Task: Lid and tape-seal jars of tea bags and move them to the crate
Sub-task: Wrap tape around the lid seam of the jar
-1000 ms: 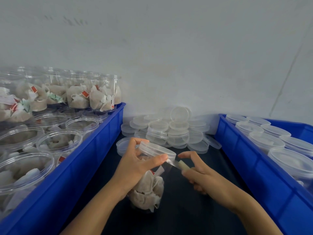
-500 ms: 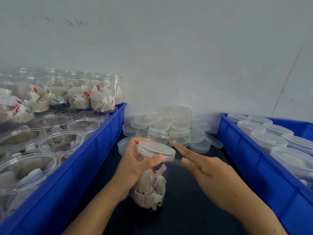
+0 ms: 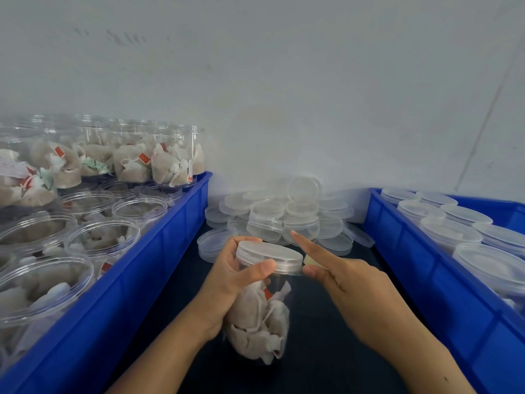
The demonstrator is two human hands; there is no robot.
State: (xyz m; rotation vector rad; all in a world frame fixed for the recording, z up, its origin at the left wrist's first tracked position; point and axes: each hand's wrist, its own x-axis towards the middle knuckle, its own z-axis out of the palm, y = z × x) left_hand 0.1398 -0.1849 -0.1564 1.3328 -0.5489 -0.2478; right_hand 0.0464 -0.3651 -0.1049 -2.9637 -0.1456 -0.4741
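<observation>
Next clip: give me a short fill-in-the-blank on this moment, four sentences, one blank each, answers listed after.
1. The left hand grips the jar just below its ____.
2. The jar in hand holds ____ bags.
3. The jars in the left crate are open, while those in the right crate are ____.
4. The pile of spare lids lies ____ the two crates, by the wall.

Missing words: lid; tea; lidded; between
</observation>
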